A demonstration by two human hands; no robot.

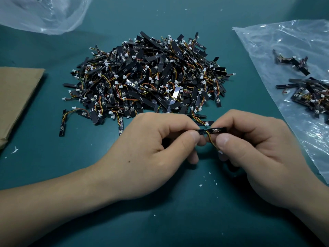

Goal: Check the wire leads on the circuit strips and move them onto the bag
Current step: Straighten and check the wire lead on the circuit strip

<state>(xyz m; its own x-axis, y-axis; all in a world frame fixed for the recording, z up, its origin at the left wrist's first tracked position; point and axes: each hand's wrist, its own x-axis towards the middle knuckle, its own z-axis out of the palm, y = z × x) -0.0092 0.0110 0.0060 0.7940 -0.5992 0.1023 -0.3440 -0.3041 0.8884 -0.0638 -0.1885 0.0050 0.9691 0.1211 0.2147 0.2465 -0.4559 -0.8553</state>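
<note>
While level, strip [212, 131] between both grips [147, 150] [258, 154].

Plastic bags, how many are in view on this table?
2. A crumpled clear bag lies at the far left corner. A flat clear bag is spread on the right, with some circuit strips on it. Both run past the frame edge.

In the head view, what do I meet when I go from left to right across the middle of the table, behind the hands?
cardboard sheet → pile of circuit strips → clear bag, with a few strips lying on its right part
</note>
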